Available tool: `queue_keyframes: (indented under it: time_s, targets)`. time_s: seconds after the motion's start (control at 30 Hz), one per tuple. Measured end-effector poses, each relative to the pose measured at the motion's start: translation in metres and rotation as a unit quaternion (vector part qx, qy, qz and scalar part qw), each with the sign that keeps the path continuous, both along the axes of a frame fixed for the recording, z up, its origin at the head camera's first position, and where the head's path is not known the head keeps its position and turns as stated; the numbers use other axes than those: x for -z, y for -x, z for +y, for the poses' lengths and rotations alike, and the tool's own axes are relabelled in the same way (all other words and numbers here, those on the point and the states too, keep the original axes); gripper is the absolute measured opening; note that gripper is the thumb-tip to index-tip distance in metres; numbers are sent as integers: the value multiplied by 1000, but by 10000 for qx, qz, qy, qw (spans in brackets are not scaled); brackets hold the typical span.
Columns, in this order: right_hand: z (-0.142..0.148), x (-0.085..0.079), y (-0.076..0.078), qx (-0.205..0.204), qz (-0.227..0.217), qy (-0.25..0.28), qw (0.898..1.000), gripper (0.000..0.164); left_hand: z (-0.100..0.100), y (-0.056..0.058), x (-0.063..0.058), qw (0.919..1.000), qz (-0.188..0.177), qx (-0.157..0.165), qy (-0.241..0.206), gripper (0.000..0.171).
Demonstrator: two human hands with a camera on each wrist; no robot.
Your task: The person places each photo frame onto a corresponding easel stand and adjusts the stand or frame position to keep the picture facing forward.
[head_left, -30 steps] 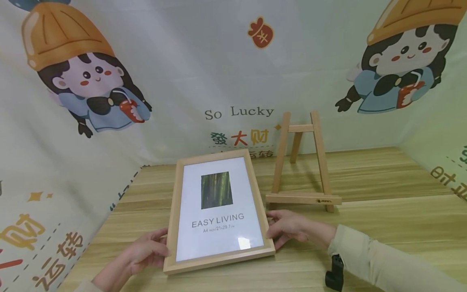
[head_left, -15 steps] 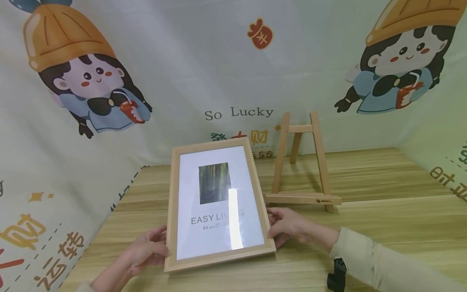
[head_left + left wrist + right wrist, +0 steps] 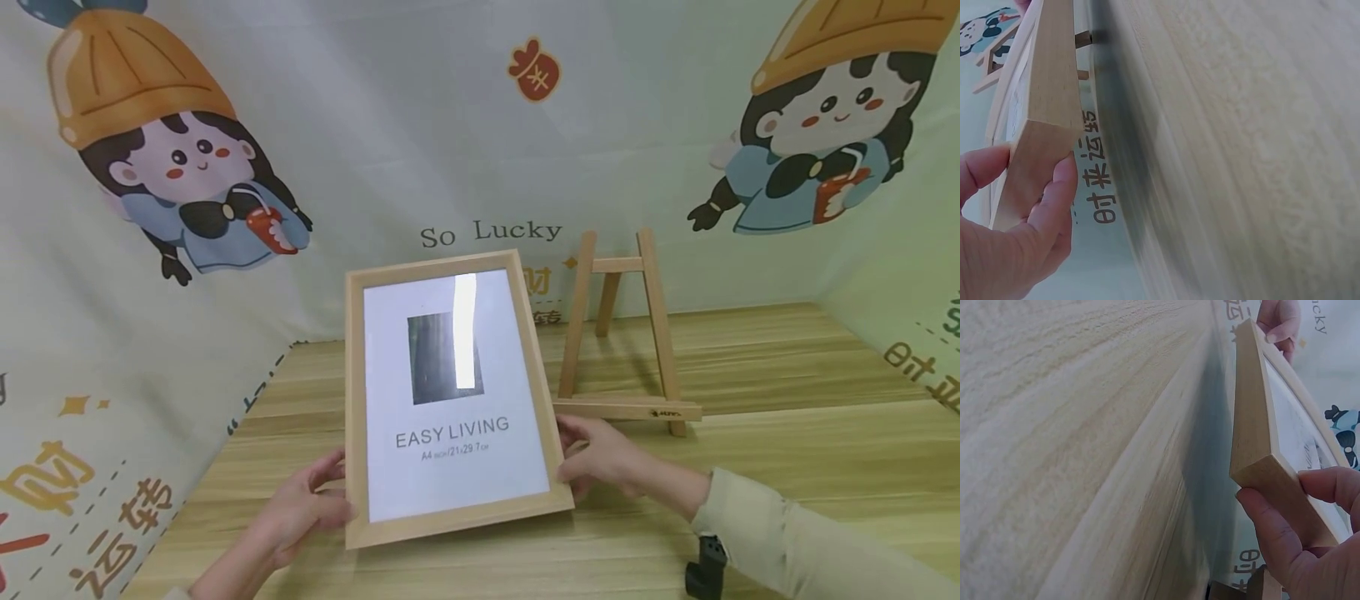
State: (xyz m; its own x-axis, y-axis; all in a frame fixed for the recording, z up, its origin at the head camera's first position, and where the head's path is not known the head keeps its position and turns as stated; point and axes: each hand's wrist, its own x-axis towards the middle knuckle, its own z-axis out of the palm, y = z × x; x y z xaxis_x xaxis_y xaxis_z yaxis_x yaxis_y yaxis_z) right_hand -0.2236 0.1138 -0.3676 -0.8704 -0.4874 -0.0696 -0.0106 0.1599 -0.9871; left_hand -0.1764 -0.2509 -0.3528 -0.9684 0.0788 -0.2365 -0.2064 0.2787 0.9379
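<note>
A light wooden picture frame [image 3: 459, 521] is held up above the table, its far end raised and its face toward the head camera. Behind its glass a white sheet reads "EASY LIVING" under a small dark picture crossed by a bright glare. My left hand [image 3: 307, 504] pinches the left edge near the lower corner; the left wrist view shows the thumb on the front and fingers [image 3: 1054, 194] at the back. On the opposite edge my right hand [image 3: 603, 457] grips the same way, thumb in front, as the right wrist view shows. A wooden easel [image 3: 626, 409] stands just right of the frame.
The wood-grain table [image 3: 787, 450] extends to both sides and behind. A printed cloth [image 3: 360, 167] with cartoon figures and lettering hangs at the back and sides. A black device [image 3: 707, 568] is strapped under the right sleeve.
Both hands have lifted the picture frame and tilted its far end up more steeply. The glare has moved up the glass. The easel has stayed in place.
</note>
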Motion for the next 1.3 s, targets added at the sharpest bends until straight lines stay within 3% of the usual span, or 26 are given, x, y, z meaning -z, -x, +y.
queue_keyframes:
  time_s: [0.63, 0.93, 1.3]
  targets:
    - [13, -17, -2, 558, 420, -177, 9974, 83, 14, 11, -16, 9979, 624, 81, 160, 87]
    - [22, -26, -4, 782, 381, -275, 9958, 85, 25, 16, -25, 9963, 840, 61, 183, 85]
    - [39, -38, -2, 866, 595, -260, 9941, 84, 41, 25, -38, 9929, 1140, 291, 186, 82]
